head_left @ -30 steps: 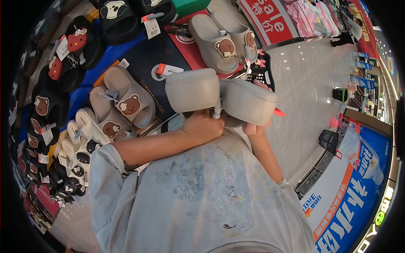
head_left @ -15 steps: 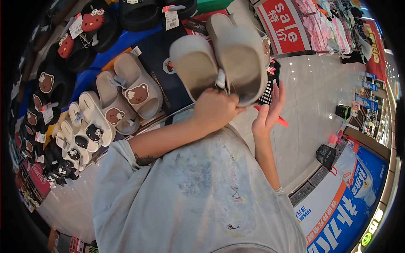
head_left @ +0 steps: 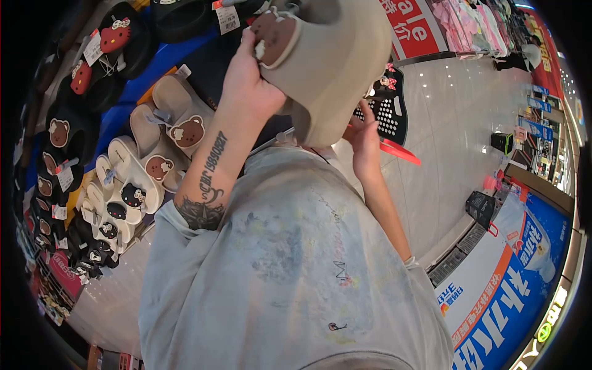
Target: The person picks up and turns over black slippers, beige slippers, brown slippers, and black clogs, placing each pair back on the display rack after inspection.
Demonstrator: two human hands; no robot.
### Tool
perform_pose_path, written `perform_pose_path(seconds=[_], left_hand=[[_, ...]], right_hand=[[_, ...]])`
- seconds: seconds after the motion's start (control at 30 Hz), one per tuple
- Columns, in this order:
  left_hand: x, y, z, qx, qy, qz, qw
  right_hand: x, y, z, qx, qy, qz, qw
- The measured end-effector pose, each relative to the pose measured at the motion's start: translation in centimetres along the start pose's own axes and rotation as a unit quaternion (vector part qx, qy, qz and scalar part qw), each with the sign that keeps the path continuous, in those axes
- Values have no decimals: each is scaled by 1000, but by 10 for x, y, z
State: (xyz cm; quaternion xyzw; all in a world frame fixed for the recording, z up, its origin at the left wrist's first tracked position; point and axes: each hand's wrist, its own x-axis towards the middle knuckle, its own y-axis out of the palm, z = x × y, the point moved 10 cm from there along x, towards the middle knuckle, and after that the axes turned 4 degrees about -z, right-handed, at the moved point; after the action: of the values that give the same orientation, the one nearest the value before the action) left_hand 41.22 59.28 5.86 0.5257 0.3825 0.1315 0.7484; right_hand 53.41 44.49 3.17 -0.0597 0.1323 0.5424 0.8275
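Observation:
My left hand (head_left: pixel 250 86) is closed on a pair of beige-grey slippers (head_left: pixel 339 58), with the thumb beside their brown bear badges (head_left: pixel 280 40). The slippers fill the upper middle of the view, large and close. Under their lower right edge is my right hand (head_left: pixel 365 139), one finger raised beside them; its other fingers are partly hidden. A red strip (head_left: pixel 401 152) runs behind that hand. Further right lies a black piece with white dots (head_left: pixel 385 117) and a pink bow.
Rows of slippers stand on the display at the left: beige bear ones (head_left: pixel 188 132), cream ones (head_left: pixel 132 194), black ones (head_left: pixel 68 129). A red sale sign (head_left: pixel 413 28) and hanging clothes are at the upper right. A blue and white poster (head_left: pixel 499 308) fills the lower right.
The slippers have turned, hiding their insides and showing the bear badges, and look larger. My left hand has moved up and left, palm side now showing. My right hand has shifted left.

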Motion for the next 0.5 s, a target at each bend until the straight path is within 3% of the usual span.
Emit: perform_pose_path(seconds=[0.03,0.13,0.27,0.37,0.43,0.5], left_hand=[[-1,11,0,-55,-46,82,994],[-2,8,-11,-68,-2,92,993],[-3,-5,-16,-106,4,120,987],[-15,-25,-8,-92,6,64,994],[-18,-41,-1,-61,4,17,998],[-21,-44,8,-105,-23,25,994]], right_hand=[[-2,9,-1,-4,13,17,1000],[-7,23,2,-61,-7,84,995],[-8,17,4,-62,-13,67,996],[-9,11,13,-59,-3,23,998],[-9,6,25,-33,-51,5,998],[-6,7,26,-5,-44,17,999]])
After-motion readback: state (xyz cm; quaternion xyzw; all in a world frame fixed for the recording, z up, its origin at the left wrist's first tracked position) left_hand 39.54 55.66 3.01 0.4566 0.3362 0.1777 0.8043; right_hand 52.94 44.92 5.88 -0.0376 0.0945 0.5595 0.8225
